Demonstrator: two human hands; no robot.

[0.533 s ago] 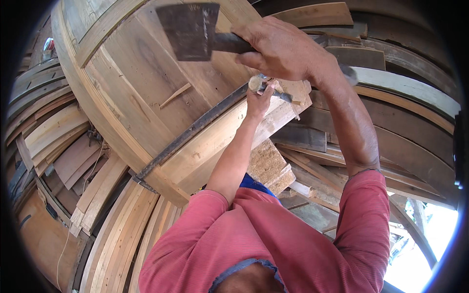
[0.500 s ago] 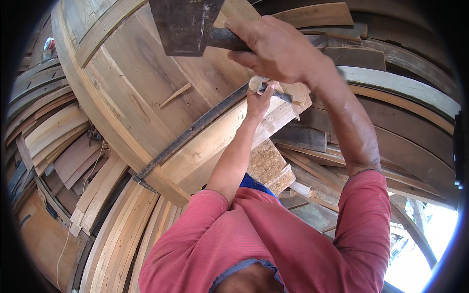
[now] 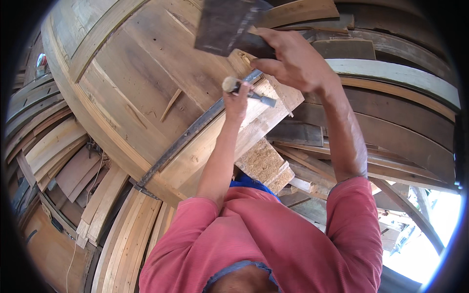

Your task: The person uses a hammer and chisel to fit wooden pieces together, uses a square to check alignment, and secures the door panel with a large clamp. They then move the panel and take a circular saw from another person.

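Note:
My left hand is closed round the handle of a chisel. Its pale, worn handle end tips up to the left, and the flat metal blade points right, over the wooden frame's edge piece. Higher up, my right hand grips a mallet by its short dark handle. The big, dark, block-shaped mallet head hangs above and apart from the chisel. Below both hands lies a panelled wooden door, and a long metal bar clamp runs across it.
A loose wood sliver rests on the door panel. Stacked boards fill the right side, with more planks at lower left. A rough sawdust-coloured block sits beneath the door's near edge. Bright daylight shows at lower right.
My left hand and the chisel have shifted left, and the blade now shows more clearly. The mallet in my right hand has also moved, its head going right. The view has shifted slightly.

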